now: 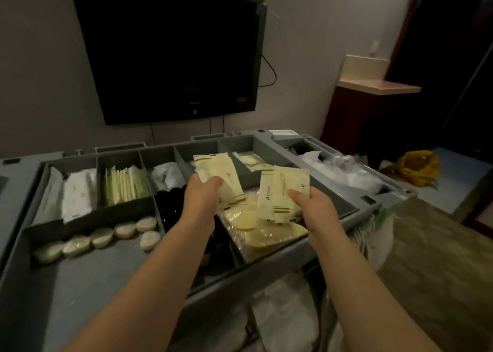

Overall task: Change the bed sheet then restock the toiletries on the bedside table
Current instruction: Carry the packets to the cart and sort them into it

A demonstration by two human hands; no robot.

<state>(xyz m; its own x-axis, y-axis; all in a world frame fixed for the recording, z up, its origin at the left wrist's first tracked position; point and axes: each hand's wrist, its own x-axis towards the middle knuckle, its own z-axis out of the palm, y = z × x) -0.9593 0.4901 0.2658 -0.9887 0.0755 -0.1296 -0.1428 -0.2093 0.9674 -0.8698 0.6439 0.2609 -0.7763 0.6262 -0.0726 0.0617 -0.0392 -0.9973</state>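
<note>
We see first the big dark television (170, 50) on the wall, and under it the grey housekeeping cart tray (88, 266) with its many compartments, which takes most of the lower view. To the right, further away, stands a dark cabinet (354, 116) with a pale top, and a yellow bag (418, 167) lies on the floor.

Inside the tray we find white folded packets (77, 194) at the left, a row of green and cream sachets (125, 186) standing on edge, some black bottle caps (168, 202), and a line of small round wrapped soaps (101, 238) along the near side. Round yellow wrapped items (248, 218) lie in the compartment just under the hands.

The left hand (200, 199) has its fingers curled round a few cream toiletry packets (221, 175); their long axis points away from us and a little to the left. The right hand (314, 207) pinches a second bundle of cream packets (280, 191), which stands almost upright. Both bundles are held above the tray, close together but not touching.

We judge this is the restocking part: the toiletries are already in hand. The bedside table is not in view, so we cannot tell which way it lies.
</note>
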